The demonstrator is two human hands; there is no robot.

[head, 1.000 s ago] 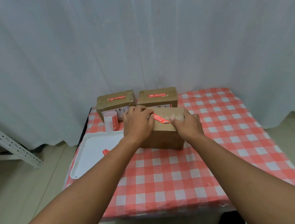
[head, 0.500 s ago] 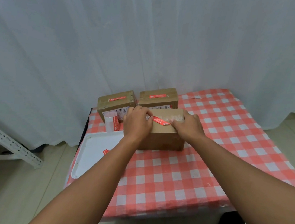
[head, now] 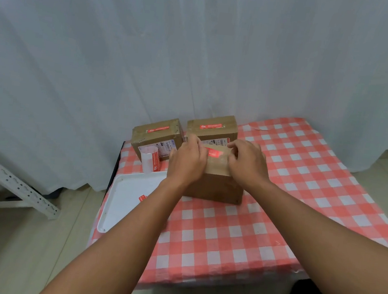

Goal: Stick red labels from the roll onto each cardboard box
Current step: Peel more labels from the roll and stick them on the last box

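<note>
Two rear boxes (head: 157,131) (head: 212,127) already labelled. Third box (head: 215,183) mid-frame: red label (head: 214,153) on top, left hand (head: 187,162) and right hand (head: 246,163) pressing it flat (fingers partly hidden). Label roll (head: 150,160) left of centre.

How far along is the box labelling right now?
Done: the back left box and back right box each carry a red label. In hand: the left hand and right hand press a red label onto the front box. No unlabelled box is visible.
</note>
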